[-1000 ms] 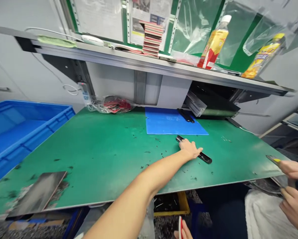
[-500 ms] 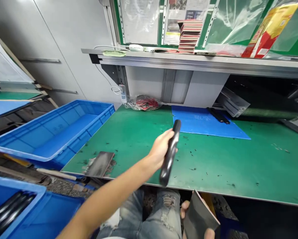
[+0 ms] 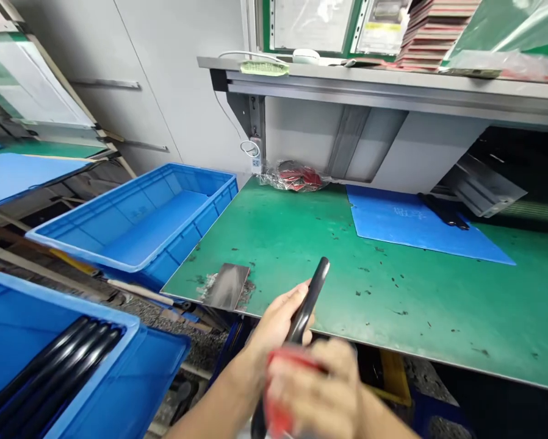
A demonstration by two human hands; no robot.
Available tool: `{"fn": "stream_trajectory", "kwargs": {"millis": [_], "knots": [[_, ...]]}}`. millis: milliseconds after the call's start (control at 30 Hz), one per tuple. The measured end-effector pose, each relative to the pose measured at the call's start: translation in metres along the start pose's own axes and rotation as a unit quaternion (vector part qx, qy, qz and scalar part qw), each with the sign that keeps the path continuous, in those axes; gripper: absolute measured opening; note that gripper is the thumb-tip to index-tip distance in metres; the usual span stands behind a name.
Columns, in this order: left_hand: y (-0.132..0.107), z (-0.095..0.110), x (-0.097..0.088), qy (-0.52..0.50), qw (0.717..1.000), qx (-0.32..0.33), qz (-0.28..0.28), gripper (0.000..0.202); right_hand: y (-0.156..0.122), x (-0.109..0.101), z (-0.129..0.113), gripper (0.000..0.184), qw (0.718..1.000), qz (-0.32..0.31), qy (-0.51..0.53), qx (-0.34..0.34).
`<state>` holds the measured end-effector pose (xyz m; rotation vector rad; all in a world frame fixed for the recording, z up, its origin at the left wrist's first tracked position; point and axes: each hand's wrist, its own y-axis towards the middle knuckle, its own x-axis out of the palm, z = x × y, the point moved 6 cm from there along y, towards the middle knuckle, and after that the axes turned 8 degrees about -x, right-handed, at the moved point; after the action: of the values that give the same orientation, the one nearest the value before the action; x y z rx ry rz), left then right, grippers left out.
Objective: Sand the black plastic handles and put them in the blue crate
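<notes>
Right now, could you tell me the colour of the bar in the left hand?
The bar is black; the head view shows it.

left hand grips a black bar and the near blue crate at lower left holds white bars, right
No: the head view shows the bars in the near blue crate are black, not white. The left hand does grip a black bar, with the right hand closed on a blurred red thing beside it.
</notes>
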<state>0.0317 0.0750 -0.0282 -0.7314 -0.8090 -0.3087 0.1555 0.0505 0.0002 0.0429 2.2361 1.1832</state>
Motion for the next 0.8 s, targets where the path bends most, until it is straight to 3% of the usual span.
{"fn": "stream_trajectory", "kwargs": {"millis": [67,100,167,233,333,433,467,500,567,667,733,800], "knots": [[-0.016,-0.001,-0.001,0.044,0.998,-0.03,-0.042,0.052,0.024,-0.007,0.018,0.026,1.0,-0.016,-0.016,-0.014],[-0.025,-0.001,-0.002,0.058,0.995,-0.048,-0.068,0.054,0.034,-0.011,0.031,0.028,0.999,-0.027,-0.029,0.012],[-0.04,0.008,-0.004,0.032,0.991,-0.052,-0.119,0.053,0.041,-0.015,0.06,0.03,0.987,-0.024,0.056,0.152],[-0.048,0.03,-0.01,-0.079,0.988,0.015,-0.135,0.046,0.033,-0.014,0.074,0.033,0.932,0.044,0.2,0.299],[-0.042,0.057,-0.025,-0.21,0.972,0.077,-0.077,0.035,0.016,0.003,0.06,0.048,0.841,0.117,0.348,0.398],[-0.025,0.065,-0.035,-0.194,0.979,0.048,0.023,0.022,0.002,0.03,0.036,0.053,0.74,0.113,0.487,0.449],[-0.021,0.066,-0.039,-0.18,0.98,0.053,0.059,0.02,-0.002,0.036,0.032,0.052,0.715,0.118,0.513,0.46],[-0.018,0.068,-0.042,-0.17,0.978,0.072,0.093,0.019,-0.006,0.039,0.03,0.052,0.707,0.125,0.521,0.462],[-0.015,0.071,-0.05,-0.163,0.968,0.124,0.147,0.019,-0.013,0.041,0.03,0.051,0.731,0.133,0.496,0.449],[-0.015,0.066,-0.056,-0.155,0.963,0.145,0.167,0.043,-0.022,0.04,0.031,0.048,0.794,0.131,0.431,0.408],[-0.013,0.058,-0.057,-0.168,0.969,0.108,0.146,0.047,-0.022,0.039,0.026,0.045,0.863,0.095,0.347,0.354],[-0.011,0.049,-0.056,-0.204,0.969,0.068,0.12,0.041,-0.01,0.04,0.011,0.045,0.946,0.038,0.235,0.219]]}}
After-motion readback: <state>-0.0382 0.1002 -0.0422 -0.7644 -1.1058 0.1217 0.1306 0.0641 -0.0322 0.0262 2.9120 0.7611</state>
